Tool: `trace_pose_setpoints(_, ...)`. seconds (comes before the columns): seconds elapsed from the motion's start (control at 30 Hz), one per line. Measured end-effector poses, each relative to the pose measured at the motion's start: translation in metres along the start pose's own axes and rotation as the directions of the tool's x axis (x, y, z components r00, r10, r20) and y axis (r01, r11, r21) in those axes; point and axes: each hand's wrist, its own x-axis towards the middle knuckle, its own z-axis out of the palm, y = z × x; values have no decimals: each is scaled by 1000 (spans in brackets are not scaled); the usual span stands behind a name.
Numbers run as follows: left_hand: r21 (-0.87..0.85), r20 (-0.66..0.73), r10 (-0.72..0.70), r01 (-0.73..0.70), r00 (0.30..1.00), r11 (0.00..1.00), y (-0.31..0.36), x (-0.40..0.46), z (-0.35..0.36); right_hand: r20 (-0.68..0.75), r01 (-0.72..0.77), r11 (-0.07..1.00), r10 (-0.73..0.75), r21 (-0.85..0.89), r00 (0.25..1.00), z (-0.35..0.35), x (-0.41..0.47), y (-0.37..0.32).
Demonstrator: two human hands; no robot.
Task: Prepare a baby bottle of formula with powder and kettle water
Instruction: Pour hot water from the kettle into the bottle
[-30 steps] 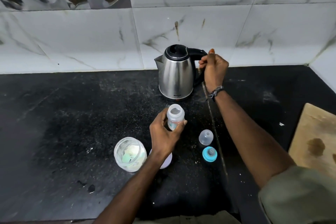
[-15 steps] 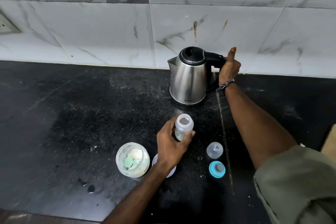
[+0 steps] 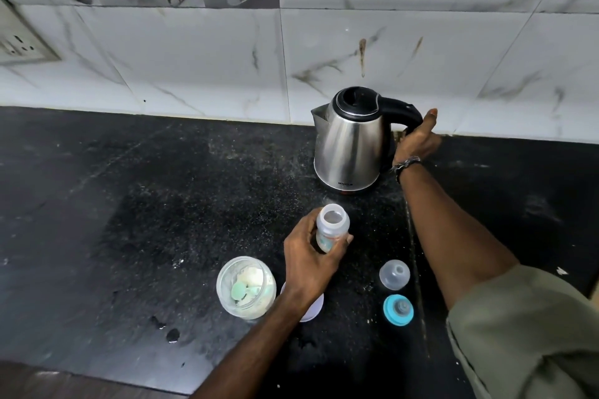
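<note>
The left hand (image 3: 312,261) grips the open baby bottle (image 3: 332,227) upright on the black counter (image 3: 162,204), with the kettle (image 3: 351,142) at its 12 o'clock. The right hand (image 3: 416,139) curls around the kettle's black handle (image 3: 400,110). The open powder jar (image 3: 245,287) stands at the bottle's 8 o'clock, the clear cap (image 3: 394,274) and blue teat ring (image 3: 398,308) at its 4 o'clock.

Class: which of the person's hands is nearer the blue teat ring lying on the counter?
Left. The left hand, gripping the baby bottle, is just beyond and left of the blue teat ring; the right hand is far behind it, on the kettle handle.
</note>
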Motion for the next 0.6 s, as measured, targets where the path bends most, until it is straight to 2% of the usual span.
trace_pose_setpoints(0.17, 13, 12, 29, -30, 1000, 999, 3, -2, -1, -29, 3, 1000, -3, -7, 1000, -4, -9, -6)
trace_pose_setpoints(0.37, 15, 36, 61, -61, 998, 998, 7, -8, -6, 11, -14, 987, 12, 157, 1000, -23, -15, -22)
trace_pose_setpoints(0.5, 23, 57, 106, -107, 993, 994, 11, -17, -12, 47, -29, 969, 18, 247, 999, -40, -22, -56)
trace_pose_setpoints(0.6, 13, 65, 108, -109, 992, 994, 12, -21, -14, 129, 3, 945, -48, 326, 990, -50, -33, -87)
